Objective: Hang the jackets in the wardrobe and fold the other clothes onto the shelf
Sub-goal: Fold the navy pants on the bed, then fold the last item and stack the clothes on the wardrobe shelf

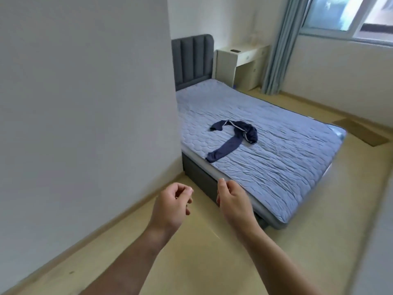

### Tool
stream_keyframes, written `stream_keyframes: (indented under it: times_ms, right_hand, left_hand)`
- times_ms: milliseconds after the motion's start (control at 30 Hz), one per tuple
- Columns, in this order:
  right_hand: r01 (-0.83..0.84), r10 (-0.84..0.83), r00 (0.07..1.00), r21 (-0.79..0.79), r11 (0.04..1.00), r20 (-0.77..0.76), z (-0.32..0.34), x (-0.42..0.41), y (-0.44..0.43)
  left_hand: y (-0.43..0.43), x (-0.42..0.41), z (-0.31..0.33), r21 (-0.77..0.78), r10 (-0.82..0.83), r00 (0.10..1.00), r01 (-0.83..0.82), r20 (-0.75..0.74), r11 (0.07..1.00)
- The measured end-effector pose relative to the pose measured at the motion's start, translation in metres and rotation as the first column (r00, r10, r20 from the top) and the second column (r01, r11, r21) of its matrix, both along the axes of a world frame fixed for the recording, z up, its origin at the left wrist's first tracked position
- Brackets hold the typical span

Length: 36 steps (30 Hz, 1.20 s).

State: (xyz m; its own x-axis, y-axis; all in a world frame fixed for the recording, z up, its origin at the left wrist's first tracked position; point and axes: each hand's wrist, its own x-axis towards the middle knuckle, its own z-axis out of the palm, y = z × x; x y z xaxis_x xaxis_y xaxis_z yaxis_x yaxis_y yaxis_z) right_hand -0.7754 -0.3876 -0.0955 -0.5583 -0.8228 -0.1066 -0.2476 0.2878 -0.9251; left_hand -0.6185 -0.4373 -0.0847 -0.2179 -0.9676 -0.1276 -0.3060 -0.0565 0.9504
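Facing the bed (276, 167), you hold nothing in your left hand (172, 206) or right hand (232, 201), fingers loosely curled, and one navy garment (234, 137) is left to put away.

item: navy garment (248, 133) | look: dark blue cloth, thin white stripe trim | state: crumpled, unfolded | pose: bunched at its right end, one long limb stretched toward the near left, a shorter one toward the far left | place: flat on the bed (276, 167), around the middle of its quilted blue cover
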Motion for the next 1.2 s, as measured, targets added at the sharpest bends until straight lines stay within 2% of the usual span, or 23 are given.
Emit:
stream_keyframes:
  times_ms: [200, 533, 700, 867, 967, 1067, 1200]
  right_hand:
    - [0.194, -0.195, 0.980, 0.070, 0.979, 0.021, -0.017, -0.153, 0.004]
    - [0.229, -0.239, 0.969, 0.147, 0.962, 0.060, -0.058, -0.260, -0.059]
    - [0.234, -0.261, 0.961, 0.227, 0.945, 0.093, -0.101, -0.300, -0.140]
    - [0.243, -0.311, 0.942, 0.381, 0.892, 0.127, -0.173, -0.344, -0.267]
    - [0.231, -0.338, 0.930, 0.489, 0.841, 0.142, -0.215, -0.369, -0.345]
    - [0.218, -0.353, 0.921, 0.532, 0.819, 0.166, -0.253, -0.396, -0.414]
    - [0.223, -0.389, 0.902, 0.569, 0.791, 0.187, -0.305, -0.434, -0.485]
  left_hand:
    - [-0.027, -0.154, -0.020, 0.104, -0.136, 0.991, 0.134, 0.009, 0.985]
    - [-0.119, -0.274, -0.074, 0.222, -0.240, 0.965, 0.212, 0.107, 0.952]
    - [-0.218, -0.315, -0.122, 0.269, -0.265, 0.953, 0.219, 0.149, 0.938]
    - [-0.370, -0.373, -0.205, 0.340, -0.311, 0.913, 0.214, 0.263, 0.916]
    - [-0.463, -0.413, -0.262, 0.382, -0.356, 0.854, 0.206, 0.380, 0.901]
    - [-0.542, -0.451, -0.326, 0.444, -0.476, 0.723, 0.257, 0.501, 0.858]
    - [-0.617, -0.501, -0.406, 0.496, -0.605, 0.544, 0.353, 0.581, 0.793]
